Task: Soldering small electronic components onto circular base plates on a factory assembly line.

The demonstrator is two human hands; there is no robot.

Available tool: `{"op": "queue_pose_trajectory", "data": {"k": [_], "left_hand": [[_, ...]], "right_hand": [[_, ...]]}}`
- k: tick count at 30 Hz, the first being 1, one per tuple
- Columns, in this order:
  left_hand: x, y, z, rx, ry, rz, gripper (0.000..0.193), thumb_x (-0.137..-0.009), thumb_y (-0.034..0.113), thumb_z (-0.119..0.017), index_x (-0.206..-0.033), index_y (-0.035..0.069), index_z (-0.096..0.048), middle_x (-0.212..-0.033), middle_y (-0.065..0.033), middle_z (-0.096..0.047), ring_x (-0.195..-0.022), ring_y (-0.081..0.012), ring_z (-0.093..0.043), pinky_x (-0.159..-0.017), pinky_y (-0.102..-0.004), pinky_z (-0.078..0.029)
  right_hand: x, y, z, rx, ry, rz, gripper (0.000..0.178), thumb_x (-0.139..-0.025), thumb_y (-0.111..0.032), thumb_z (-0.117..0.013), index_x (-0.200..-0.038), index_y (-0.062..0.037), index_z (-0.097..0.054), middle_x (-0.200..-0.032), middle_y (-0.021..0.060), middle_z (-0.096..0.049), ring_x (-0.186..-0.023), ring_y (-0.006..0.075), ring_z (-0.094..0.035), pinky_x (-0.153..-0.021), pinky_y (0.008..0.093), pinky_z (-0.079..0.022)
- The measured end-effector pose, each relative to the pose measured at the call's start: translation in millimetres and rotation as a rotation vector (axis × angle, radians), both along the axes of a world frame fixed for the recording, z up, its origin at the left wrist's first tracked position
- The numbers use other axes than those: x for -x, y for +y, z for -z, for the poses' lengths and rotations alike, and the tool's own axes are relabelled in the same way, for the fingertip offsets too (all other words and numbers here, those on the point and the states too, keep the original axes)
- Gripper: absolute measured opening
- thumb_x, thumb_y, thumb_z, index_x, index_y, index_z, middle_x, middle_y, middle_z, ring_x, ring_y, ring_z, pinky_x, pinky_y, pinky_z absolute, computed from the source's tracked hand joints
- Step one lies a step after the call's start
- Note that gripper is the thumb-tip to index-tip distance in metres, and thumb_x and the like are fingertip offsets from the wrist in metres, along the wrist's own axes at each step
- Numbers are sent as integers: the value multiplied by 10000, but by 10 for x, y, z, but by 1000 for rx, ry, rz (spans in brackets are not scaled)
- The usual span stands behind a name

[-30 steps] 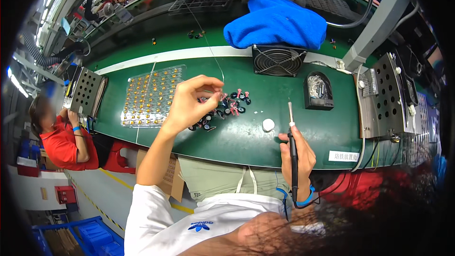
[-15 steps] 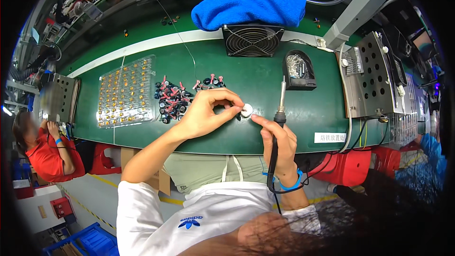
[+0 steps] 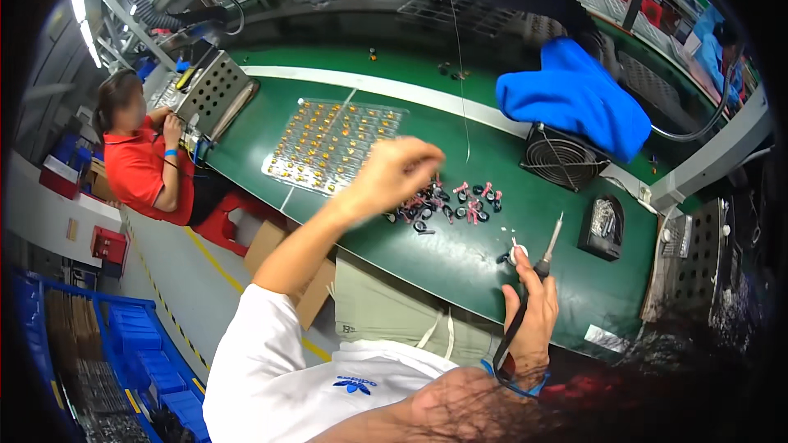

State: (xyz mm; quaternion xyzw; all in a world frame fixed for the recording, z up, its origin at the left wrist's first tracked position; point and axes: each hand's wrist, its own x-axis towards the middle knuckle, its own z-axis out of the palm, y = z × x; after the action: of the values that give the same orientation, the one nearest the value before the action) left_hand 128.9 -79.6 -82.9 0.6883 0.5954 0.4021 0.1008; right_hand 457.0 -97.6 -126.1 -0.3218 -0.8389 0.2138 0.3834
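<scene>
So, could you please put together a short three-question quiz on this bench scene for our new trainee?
1. Which hand holds the soldering iron?
2. True or false: the blue cloth lies over the clear tray.
3. Which of these is nearest the left hand in the picture? A) the black box; B) the heap of small black-and-pink parts; C) the metal cabinet.

Key: 1. The right hand. 2. False; it lies over the black fan. 3. B.

a green table (image 3: 443,254) slants across the frame's middle. on it: a clear tray (image 3: 332,148) upper left of centre, a loose pile of black-and-pink parts (image 3: 474,210) near centre, a black fan (image 3: 562,162) and black box (image 3: 597,248) right of centre.
</scene>
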Motion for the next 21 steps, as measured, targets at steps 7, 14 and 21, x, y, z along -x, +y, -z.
{"op": "queue_pose_trajectory", "data": {"k": [7,14,21], "left_hand": [[1460,-1,-11,19,459,-368,223,-941,69,-673,-1152,25,-728,-1041,-202,-735,-962,-378,-709,-852,-462,-576],[1752,123,199,93,727,-304,255,-923,113,-707,-1175,86,-737,-1002,-175,-748,-905,-361,-719,-786,-454,-574],[1712,159,18,101,595,-286,300,-869,57,-742,-1168,45,-724,-942,-171,-742,-852,-323,-740,-771,-415,-595]], "right_hand": [[-7,17,67,-50,172,4,610,-797,122,-762,-1360,-14,-570,-1360,136,-689,-979,294,-668,-791,360,-552],[-1,-6,89,-22,150,30,570,-802,115,-761,-1340,-2,-611,-1340,130,-698,-871,263,-627,-773,350,-541],[-22,-23,72,-2,138,36,534,-827,22,-800,-1312,-14,-582,-1328,152,-704,-977,320,-662,-839,397,-548]]}}
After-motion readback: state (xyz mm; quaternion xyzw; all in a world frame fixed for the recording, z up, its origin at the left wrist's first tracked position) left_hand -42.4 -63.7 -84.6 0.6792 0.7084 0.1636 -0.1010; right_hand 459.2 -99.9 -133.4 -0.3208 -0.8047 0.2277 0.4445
